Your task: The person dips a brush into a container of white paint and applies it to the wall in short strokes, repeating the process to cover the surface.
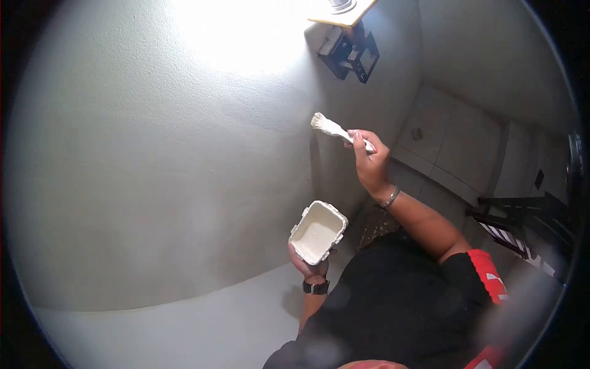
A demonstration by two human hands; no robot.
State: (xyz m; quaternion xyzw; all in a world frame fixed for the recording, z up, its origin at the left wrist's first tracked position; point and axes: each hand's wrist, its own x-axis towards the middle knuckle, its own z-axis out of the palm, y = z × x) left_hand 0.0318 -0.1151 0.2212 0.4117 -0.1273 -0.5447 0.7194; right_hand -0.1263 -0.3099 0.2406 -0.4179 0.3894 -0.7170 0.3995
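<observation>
My left hand (300,261), with a dark watch at the wrist, holds a small rectangular cream tub (315,237) from below and the side. The tub's open top faces the camera, and its rim and inside are coated in pale paint. Higher up and to the right, my right hand (373,161), with a bracelet at the wrist, is closed round the handle of a paint-covered brush (332,128). The bristles point up and left toward the grey wall (203,166); whether they touch it cannot be told. Brush and tub are apart.
A yellow-edged board (350,13) with a dark metal bracket (349,54) is at the top, beside a bright glare on the wall. Pale floor tiles (452,144) lie at the right, with dark metal frames (528,215) beyond. A pale surface (233,323) curves along the lower left.
</observation>
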